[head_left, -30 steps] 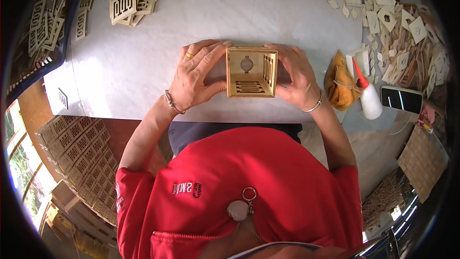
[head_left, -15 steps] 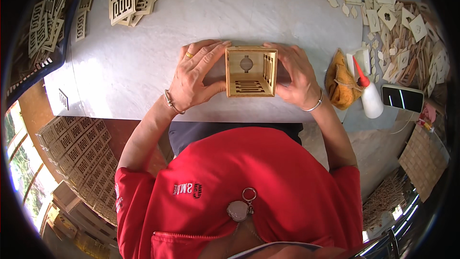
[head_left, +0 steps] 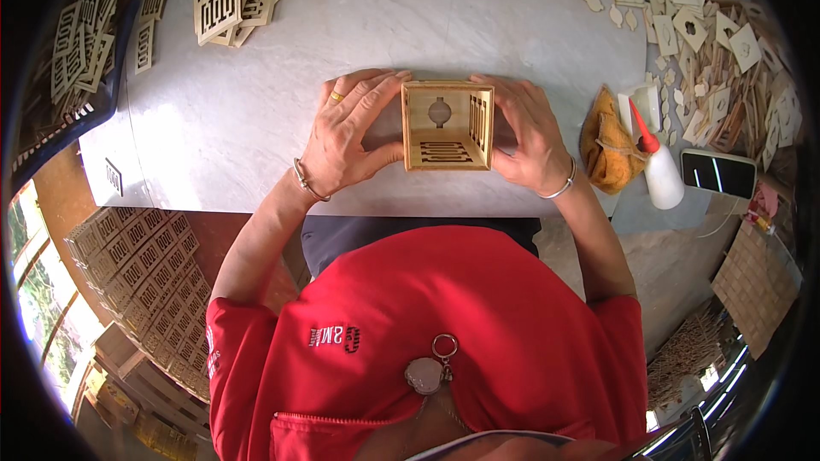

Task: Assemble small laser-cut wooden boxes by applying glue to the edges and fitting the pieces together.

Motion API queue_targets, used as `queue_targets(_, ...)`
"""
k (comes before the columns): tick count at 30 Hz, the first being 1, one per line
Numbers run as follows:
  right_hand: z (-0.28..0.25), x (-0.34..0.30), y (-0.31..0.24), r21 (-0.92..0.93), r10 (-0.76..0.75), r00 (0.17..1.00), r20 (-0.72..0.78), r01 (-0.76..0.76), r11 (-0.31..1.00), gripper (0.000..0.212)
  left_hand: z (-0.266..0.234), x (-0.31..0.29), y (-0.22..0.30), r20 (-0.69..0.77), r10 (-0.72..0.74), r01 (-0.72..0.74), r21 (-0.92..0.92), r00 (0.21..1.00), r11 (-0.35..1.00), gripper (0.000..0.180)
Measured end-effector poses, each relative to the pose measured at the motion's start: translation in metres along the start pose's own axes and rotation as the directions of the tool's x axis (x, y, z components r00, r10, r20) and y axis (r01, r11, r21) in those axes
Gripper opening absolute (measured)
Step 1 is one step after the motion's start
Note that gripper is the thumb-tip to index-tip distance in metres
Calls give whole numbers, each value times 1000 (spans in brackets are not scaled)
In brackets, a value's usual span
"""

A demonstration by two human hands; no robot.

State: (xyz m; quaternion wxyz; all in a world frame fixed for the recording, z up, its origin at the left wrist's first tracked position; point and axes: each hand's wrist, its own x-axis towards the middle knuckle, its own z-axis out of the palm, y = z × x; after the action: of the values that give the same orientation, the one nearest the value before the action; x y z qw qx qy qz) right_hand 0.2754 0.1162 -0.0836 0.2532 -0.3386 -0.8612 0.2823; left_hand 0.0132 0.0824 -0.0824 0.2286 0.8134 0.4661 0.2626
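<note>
A small open-topped wooden box [head_left: 448, 84] with slotted cut-outs in its walls stands near the front edge of the pale table. A round cut-out with small tabs shows on its inner face. My left hand [head_left: 350, 130] grips its left side, thumb near the lower corner and fingers reaching to the far corner. From the other side my right hand [head_left: 531, 137] presses on the right wall, fingers curled round toward the back. The box is held between the two hands; the outer faces under my fingers are hidden.
To the right lie an orange cloth [head_left: 611, 145], a white glue bottle [head_left: 663, 177] with a red nozzle, and a phone [head_left: 717, 174]. Thin wooden offcuts [head_left: 709, 51] are heaped at the far right. Slotted panels [head_left: 235, 4] lie far left, beside a dark crate [head_left: 102, 119].
The box and both hands have shifted very slightly away from me. The grip looks the same.
</note>
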Motion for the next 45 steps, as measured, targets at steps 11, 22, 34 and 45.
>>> queue_targets(11, -5, -1, -8, -15, 20, 1000, 23, -20, 1000, 77, -4, -5, 5, 1, -27, 27, -45, 1000, 999, 84)
queue_targets(22, -24, -42, -15, 10, 177, 980, -87, -177, 984, 70, -28, 0, 57, -161, 49, -67, -103, 986, 992, 56)
queue_targets(34, -13, -58, -20, -82, 177, 978, -114, -186, 979, 53, -53, -49, 56, -459, -41, 22, -46, 887, 999, 19)
queue_targets(45, -25, -51, -4, -196, 225, 974, 16, -217, 956, 47, -95, -357, -19, -933, -267, 801, 37, 242, 597, 15)
